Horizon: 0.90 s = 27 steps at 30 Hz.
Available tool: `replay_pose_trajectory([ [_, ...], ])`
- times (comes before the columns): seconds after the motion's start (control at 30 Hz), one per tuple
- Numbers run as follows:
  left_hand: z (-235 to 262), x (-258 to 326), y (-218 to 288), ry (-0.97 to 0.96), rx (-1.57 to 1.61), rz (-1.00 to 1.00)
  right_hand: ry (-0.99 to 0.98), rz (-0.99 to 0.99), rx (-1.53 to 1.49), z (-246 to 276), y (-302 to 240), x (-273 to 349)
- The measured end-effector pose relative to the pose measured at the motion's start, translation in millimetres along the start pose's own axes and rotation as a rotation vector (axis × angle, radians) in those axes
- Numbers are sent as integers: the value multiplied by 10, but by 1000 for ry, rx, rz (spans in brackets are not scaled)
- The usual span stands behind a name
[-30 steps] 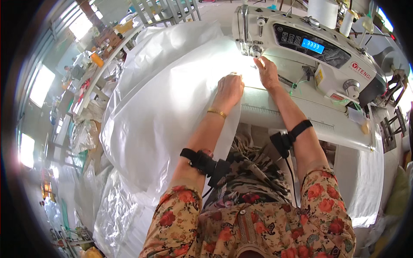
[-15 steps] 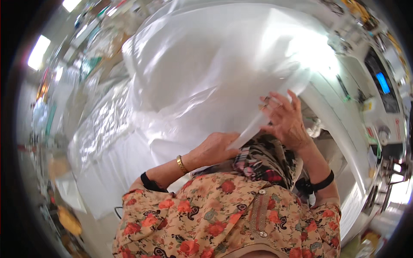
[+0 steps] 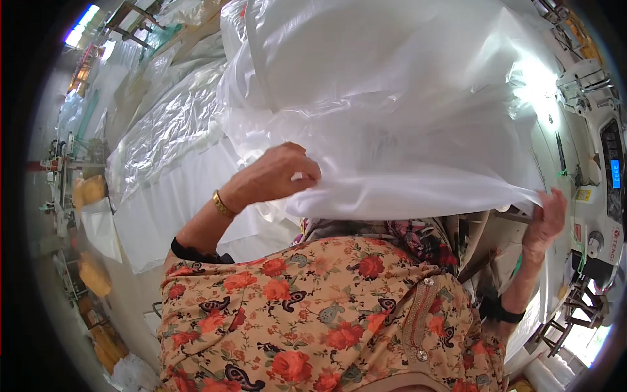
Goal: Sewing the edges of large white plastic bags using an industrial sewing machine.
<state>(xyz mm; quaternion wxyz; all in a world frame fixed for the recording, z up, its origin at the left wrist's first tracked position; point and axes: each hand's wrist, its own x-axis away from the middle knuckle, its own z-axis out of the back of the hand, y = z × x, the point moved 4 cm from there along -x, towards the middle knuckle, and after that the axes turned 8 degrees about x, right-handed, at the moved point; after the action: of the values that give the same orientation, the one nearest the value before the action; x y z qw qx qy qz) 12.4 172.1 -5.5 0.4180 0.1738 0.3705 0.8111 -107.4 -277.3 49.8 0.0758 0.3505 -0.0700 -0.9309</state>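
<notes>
A large, glossy, translucent white plastic sheet spreads in front of me, and its near edge folds over in a band across my lap. My left hand is closed, thumb against curled fingers, at the left end of this band; the pinched part is mostly hidden. Far to the right, my right hand grips the sheet's other end, where the plastic draws to a taut corner. Between the two hands the edge runs nearly straight.
A white sewing machine with a small lit display stands on the right, beside the sheet's corner. More crumpled clear plastic lies to the left. A stool is at the far left, and yellow bundles lie at the left rim.
My hands have moved apart: the right one outward to the right and now closed, the left one leftward and up. The sheet's near edge has stretched out between them.
</notes>
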Motion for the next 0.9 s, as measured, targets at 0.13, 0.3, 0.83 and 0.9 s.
replay_pose_trajectory([
  [0.13, 100, -146, 20, -74, 413, 190, -355, -108, 77, 17, 271, 369],
  [0.3, 57, -409, 126, 37, 203, -11, -577, -216, 26, 158, 27, 163],
  [0.83, -586, -597, 119, -265, 236, 72, -716, -130, -868, 123, -1538, -546],
  [0.9, -411, -526, -40, 40, 176, 87, -619, -235, -765, 175, -1293, -400],
])
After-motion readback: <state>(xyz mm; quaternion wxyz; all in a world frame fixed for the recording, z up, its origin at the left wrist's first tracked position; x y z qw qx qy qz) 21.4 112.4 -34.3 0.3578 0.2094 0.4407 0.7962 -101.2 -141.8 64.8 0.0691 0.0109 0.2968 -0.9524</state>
